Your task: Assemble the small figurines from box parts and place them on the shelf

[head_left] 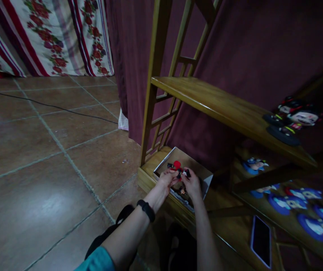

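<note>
Both my hands meet above an open cardboard box [203, 173] on the low wooden shelf. Between them is a small black, red and white figurine [183, 173]. My left hand [167, 178] pinches its left side, and my right hand [192, 183] grips its right side. The finer shape of the figurine is hard to make out at this size. Inside the box, below my fingers, lies another small dark figurine [182, 190]. A red round piece [177, 164] and a small black piece [170, 165] show just beyond my left hand.
The wooden shelf unit [206, 98] rises over the box, with two figurines [294, 116] on its upper board. Several blue-based figurines [288, 203] and a phone [261, 241] lie at the right. A black cable [65, 110] crosses the tiled floor.
</note>
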`<state>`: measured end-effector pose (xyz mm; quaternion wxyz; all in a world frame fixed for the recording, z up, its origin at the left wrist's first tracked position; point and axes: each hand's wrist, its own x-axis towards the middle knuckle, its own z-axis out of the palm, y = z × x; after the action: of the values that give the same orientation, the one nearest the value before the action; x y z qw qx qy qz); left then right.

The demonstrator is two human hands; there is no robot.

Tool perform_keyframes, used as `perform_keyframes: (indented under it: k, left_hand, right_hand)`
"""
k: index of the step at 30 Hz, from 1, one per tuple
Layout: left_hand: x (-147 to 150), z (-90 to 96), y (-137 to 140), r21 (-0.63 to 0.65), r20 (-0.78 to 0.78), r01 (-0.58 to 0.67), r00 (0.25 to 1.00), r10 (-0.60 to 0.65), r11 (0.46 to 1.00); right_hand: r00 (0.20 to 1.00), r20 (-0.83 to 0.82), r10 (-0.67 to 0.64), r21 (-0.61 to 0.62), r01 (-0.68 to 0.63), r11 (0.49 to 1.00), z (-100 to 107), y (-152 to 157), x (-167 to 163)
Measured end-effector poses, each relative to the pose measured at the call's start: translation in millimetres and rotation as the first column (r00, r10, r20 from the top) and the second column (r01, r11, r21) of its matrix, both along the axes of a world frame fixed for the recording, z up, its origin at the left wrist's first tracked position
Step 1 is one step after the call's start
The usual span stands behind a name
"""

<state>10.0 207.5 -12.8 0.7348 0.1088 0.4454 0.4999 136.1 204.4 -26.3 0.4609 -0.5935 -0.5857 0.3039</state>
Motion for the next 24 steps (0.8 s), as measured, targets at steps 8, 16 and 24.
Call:
perform_keyframes:
  k: [8,16,24]
  left_hand:
    - [6.6,2.0,-5.4,0.018,-0.019,-0.056,0.998,0.057,0.998]
    - [8.7,-0.8,-8.1,0.042,-0.017,-0.110,0.994,0.110,0.993]
    - [8.3,-5.1,-1.1,0.023,-0.085,-0.061,0.994,0.062,0.998]
  right_hand:
    - [0.999,-0.006,-0.043,0.006,0.043,0.999,-2.3,-1.2,0.0]
    - [1.000,0.013,-0.023,0.005,0.023,1.000,-2.0,-1.9,0.1]
    - [0.993,-0.118,0.027,-0.025,-0.030,0.999,-4.9,-2.3,-0.4]
